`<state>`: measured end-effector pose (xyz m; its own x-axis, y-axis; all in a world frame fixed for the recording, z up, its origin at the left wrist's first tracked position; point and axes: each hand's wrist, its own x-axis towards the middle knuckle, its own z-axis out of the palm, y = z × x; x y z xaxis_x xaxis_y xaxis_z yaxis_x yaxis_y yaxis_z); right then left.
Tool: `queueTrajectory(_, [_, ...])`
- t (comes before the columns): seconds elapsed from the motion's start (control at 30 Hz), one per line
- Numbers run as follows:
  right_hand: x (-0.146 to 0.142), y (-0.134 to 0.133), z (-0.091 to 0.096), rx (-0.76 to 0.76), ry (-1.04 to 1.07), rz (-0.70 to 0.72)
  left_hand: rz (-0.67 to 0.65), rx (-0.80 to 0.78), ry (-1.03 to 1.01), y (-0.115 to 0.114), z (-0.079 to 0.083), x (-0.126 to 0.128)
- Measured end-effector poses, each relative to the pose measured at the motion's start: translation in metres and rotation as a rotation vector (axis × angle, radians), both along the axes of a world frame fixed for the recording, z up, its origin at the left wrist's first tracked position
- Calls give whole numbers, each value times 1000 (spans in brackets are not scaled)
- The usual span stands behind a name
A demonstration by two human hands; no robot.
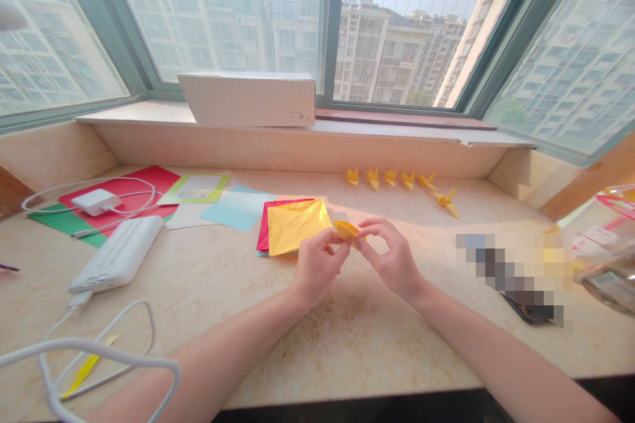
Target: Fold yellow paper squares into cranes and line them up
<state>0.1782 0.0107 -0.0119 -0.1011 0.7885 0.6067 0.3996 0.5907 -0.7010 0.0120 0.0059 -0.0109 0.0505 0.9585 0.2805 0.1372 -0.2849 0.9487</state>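
A small piece of folded yellow paper is held up between my two hands, above the stone sill. My left hand pinches its left side between thumb and fingers. On its right side, my right hand grips it with thumb and index finger. Just behind my left hand lies a stack of square sheets, with a yellow sheet on top and a red one showing beneath. Several folded yellow paper cranes stand in a row farther back, and another crane sits nearer on the right.
On the left lie a white power bank, a white charger, looping white cables and coloured paper. A white box rests on the ledge by the window. A partly blurred dark phone-like object and a clear plastic container are at right.
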Motion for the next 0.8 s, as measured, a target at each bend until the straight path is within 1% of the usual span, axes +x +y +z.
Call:
queueTrajectory(0.1, [-1,-1,1,70,-41,-26,16,-4,-9,1,0,0])
queueTrajectory(0.23, [-2,-2,2,170,-172,-42,14,-45,-19,1,1,1])
queueTrajectory(0.33, [-1,-2,2,239,-256,-63,-28,-107,-76,-3,3,4])
queueTrajectory(0.43, [2,0,1,276,-302,-78,-92,-162,-128,-6,4,6])
queueTrajectory(0.5, [3,1,1,283,-315,-60,-111,-175,-153,-6,4,7])
queueTrajectory(0.63, [5,3,2,268,-315,5,-103,-184,-222,-5,4,6])
queueTrajectory(0.8, [5,4,1,223,-237,33,-120,-190,-247,-4,6,6])
